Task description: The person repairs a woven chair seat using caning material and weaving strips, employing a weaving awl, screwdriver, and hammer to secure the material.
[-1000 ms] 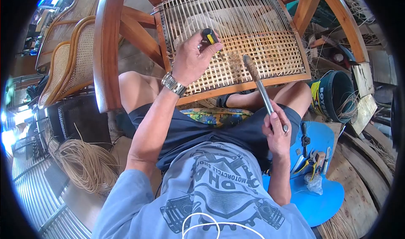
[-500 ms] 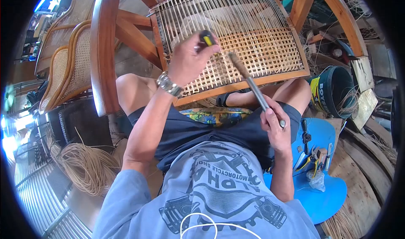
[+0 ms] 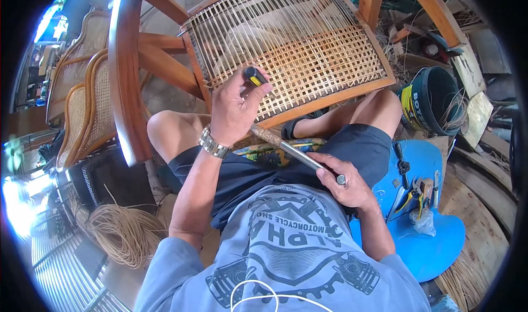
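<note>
- A grey-blue printed shirt (image 3: pixel 294 251) is worn by the seated person, nearest the camera and below the woven seat (image 3: pixel 330 64), the landmark here.
- A metal rod (image 3: pixel 300 154) is grasped in the fingers of the right hand (image 3: pixel 351 184), just below the seat's near edge; its brown end is angled toward the left wrist.
- A black-and-yellow handle (image 3: pixel 256 77) is clenched in the fingers of the left hand (image 3: pixel 234 109), above the seat's near-left part.
- The seat is held in a wooden frame (image 3: pixel 335 98) between and beyond the knees; an open grid is woven in its near part, and mostly parallel strands are strung across its far part.
- Pliers and other hand tools are laid on a blue panel (image 3: pixel 434 246), below and right of the seat.
- A coil of cane (image 3: pixel 124 232) is seen below and left of the seat.
- A dark green bucket (image 3: pixel 440 100) is placed right of the seat.
</note>
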A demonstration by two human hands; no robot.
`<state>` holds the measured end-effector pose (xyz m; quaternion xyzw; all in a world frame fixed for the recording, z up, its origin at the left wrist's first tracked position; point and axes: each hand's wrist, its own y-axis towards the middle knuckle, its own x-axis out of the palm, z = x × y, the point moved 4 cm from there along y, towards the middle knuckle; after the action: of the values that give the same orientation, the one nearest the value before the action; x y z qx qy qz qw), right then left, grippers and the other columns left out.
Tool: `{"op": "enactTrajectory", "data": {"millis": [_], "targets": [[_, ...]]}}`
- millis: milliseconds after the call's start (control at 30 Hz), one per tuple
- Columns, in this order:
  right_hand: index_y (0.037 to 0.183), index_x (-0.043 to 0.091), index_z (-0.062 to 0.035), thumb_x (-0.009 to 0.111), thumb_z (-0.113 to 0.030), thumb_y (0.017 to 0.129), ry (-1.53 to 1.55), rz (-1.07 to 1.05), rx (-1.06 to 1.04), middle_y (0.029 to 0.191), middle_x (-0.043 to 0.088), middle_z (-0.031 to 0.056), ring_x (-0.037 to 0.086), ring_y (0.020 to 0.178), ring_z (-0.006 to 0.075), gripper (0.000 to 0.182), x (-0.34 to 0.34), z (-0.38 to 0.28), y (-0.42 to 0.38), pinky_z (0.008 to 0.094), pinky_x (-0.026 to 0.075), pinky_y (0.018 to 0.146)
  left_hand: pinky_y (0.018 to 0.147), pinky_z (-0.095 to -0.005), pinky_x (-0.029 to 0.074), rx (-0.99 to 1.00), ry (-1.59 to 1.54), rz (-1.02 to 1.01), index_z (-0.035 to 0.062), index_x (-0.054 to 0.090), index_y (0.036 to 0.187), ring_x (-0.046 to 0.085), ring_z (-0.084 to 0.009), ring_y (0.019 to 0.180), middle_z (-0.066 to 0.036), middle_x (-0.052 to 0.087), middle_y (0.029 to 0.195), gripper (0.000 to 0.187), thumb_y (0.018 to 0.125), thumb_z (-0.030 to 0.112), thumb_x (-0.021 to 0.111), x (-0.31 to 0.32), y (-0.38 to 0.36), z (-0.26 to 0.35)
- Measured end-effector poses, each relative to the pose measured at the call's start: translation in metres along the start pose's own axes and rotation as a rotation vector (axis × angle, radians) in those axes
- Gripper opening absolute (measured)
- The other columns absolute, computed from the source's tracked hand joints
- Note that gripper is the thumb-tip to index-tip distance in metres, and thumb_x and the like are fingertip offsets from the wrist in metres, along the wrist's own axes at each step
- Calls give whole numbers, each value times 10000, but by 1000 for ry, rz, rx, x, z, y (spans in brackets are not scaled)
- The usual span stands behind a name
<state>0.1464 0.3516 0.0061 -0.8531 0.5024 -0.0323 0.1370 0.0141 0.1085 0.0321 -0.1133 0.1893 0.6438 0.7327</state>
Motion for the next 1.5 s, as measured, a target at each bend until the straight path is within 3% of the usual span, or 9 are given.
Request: {"op": "enactTrajectory", "data": {"millis": [133,400,467,533,600,767,833,1200,1500], "targets": [[1366,578,34,544,-169,1036,14,27,51,1089,700,198,644,880,197,389,-11,-4,3,316,504,838,812,-253,554,19,41,45,28,658,1108,667,-81,903,-22,721,988,170,947,45,711,10,-2,-1],[1384,573,15,552,-175,1041,73,102,8,1053,700,119,604,896,142,393,-5,1,2,303,493,834,767,-257,549,52,-49,185,69,676,1107,690,-75,880,-12,746,967,193,945,152,741,-13,4,-23],[1403,563,12,532,-174,1057,137,86,-10,859,574,2,484,728,69,394,5,6,5,241,438,664,782,-247,539,16,-122,252,69,681,1088,686,-75,880,-13,746,959,180,952,170,740,-26,11,-33],[1402,562,13,531,-164,1059,115,98,-35,839,563,-10,479,722,65,387,5,5,14,239,437,655,772,-244,531,13,-123,290,61,685,1068,673,-70,861,-9,743,944,173,956,181,739,-26,18,-36],[1382,569,21,542,-176,1054,165,126,32,935,639,64,555,852,107,384,6,11,23,274,480,797,755,-248,525,31,-122,305,55,687,1055,656,-65,837,-10,741,936,162,952,168,740,-22,25,-41],[1369,565,34,538,-184,1055,117,40,52,923,599,59,524,830,100,383,6,10,44,266,468,769,729,-257,523,68,13,261,60,687,1040,646,-77,781,-10,729,888,161,937,167,750,-7,37,-38],[1362,571,33,526,-170,1053,177,273,-45,916,593,68,522,821,114,373,7,15,53,284,468,762,723,-259,524,77,24,252,61,688,1037,647,-77,777,-10,729,888,163,939,176,749,-6,39,-37],[1341,586,20,528,-160,1042,28,151,-97,861,632,98,567,758,148,354,6,1,71,308,493,724,709,-272,532,104,65,289,80,705,1043,678,-101,761,-15,750,875,200,936,241,756,-19,51,-28],[1345,578,41,531,-150,1044,115,168,-90,1028,671,139,618,906,177,360,3,5,78,324,503,846,806,-244,525,28,124,223,72,696,1061,648,-59,868,15,723,935,152,958,178,734,-11,49,-35]]}}
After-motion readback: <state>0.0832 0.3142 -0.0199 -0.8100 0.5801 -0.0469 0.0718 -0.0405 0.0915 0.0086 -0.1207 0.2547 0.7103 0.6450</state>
